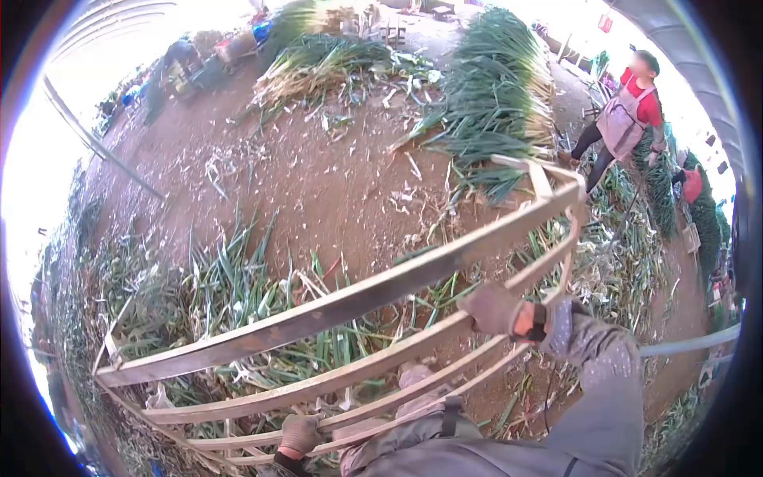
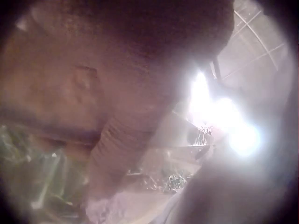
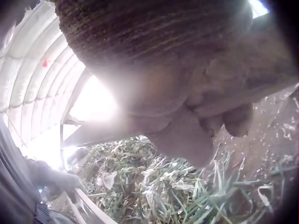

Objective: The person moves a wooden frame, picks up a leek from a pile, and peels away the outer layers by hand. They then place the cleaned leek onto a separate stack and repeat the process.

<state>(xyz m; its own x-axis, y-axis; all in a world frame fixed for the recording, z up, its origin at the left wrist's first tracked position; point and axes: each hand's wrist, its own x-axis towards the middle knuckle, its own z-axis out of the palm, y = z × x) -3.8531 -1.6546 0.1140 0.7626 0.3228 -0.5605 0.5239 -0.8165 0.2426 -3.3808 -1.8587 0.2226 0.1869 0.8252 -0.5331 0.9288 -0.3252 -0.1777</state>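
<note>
The frame (image 1: 477, 243) is tan, the sleeve (image 1: 596, 343) dotted grey.

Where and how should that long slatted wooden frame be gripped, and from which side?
Probably by the narrow slats, hands spread well apart, coming from the wearer's side. Those slats are slim, with open gaps for fingers to wrap through; the broad far board looks harder to close around. The left hand and right hand grip slats this way, which should help balance the long span.

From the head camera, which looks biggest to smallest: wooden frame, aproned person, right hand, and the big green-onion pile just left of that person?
1. Wooden frame
2. Green-onion pile
3. Aproned person
4. Right hand
Apparent size only: the frame and hand are nearer.
</note>
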